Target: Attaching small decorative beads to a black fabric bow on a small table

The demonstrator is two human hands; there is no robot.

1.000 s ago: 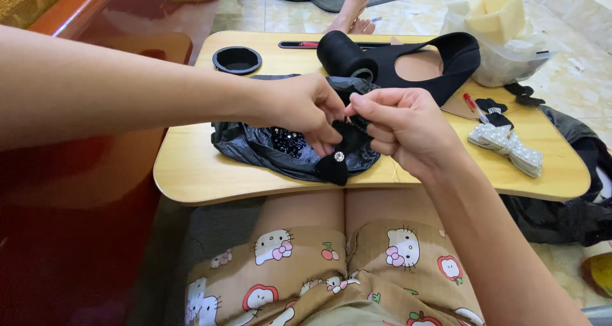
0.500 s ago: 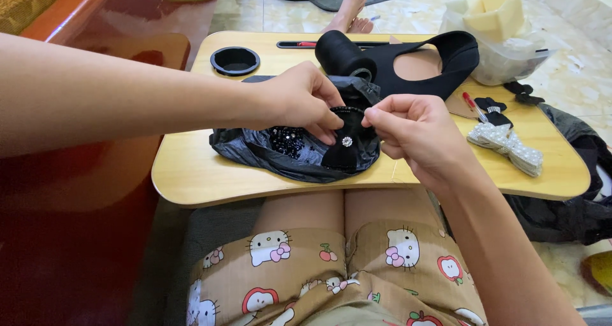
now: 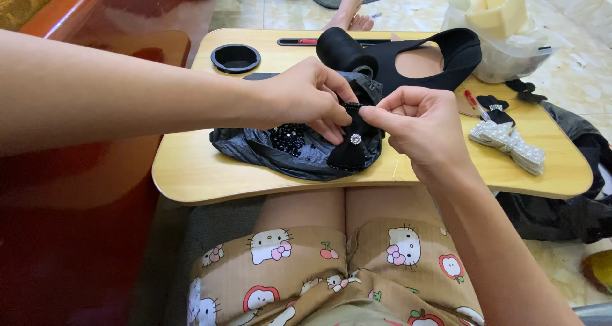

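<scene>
While both hands' fingers (image 3: 366, 112) pinch the black bow (image 3: 352, 149), bare tray edge (image 3: 255, 189) lies below.

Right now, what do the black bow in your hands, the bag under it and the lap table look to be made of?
The black bow, pinched by the left hand and right hand, looks like matte fabric, soft-folded, with a shiny rhinestone-like stud at its knot. The bag looks like thin grey-black plastic film: crinkled and glossy. The lap table looks like smooth pale wood or laminate; which one I cannot tell.
</scene>
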